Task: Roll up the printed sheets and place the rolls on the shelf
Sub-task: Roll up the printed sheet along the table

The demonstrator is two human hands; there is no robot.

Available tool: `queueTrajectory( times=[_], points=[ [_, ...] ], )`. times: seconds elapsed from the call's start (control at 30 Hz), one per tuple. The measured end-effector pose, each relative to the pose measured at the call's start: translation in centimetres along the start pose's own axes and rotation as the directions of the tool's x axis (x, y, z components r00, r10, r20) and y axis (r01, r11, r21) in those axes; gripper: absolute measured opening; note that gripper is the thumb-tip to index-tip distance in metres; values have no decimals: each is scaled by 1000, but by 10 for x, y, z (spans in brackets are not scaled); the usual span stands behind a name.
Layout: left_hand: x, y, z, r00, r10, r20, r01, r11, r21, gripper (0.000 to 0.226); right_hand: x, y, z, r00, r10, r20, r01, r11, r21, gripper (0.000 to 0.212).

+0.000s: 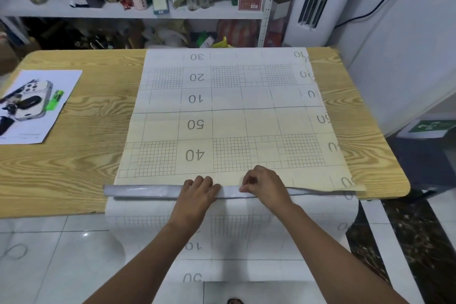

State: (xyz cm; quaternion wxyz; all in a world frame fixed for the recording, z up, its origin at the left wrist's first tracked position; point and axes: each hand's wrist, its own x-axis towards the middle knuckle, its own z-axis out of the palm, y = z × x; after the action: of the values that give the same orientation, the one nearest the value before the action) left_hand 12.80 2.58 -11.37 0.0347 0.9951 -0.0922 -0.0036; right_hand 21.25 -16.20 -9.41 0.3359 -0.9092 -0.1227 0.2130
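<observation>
Here both hands press side by side on the shiny grey roll [148, 191] at the table's [74, 155] near edge, left hand [197, 192] flat with fingers loosely spread, right hand [265, 186] pinching it, the printed sheet [229, 118] spreading away beyond them and hanging below.

We reach both bare forearms forward from the bottom edge, converging toward the middle. Our left hand [197, 192] lies palm down, fingers [206, 181] together and curled slightly, knuckles up, pressing flat. Our right hand [265, 186] sits just beside it, apart by a small gap, wrist raised a little, fingers bent under and thumb tucked toward the fingertips in a pinch.
</observation>
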Motion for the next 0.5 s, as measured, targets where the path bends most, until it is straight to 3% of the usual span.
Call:
queueTrajectory(
  times=[0.17, 0.37, 0.5],
  points=[
    [-1, 1, 0, 999, -36, 33, 38, 998, -47, 73, -1, 3, 2, 1000, -31, 7, 31, 999, -28, 10],
    [-3, 4, -7, 998, -57, -18, 54, 989, -134, 58, -5, 7, -3, 999, -41, -36, 37, 993, -115, 9],
    [-4, 2, -8, 998, -67, -17, 65, 991, -116, 71, -13, 20, -14, 993, -39, -109, 16, 979, -205, 17]
  ],
)
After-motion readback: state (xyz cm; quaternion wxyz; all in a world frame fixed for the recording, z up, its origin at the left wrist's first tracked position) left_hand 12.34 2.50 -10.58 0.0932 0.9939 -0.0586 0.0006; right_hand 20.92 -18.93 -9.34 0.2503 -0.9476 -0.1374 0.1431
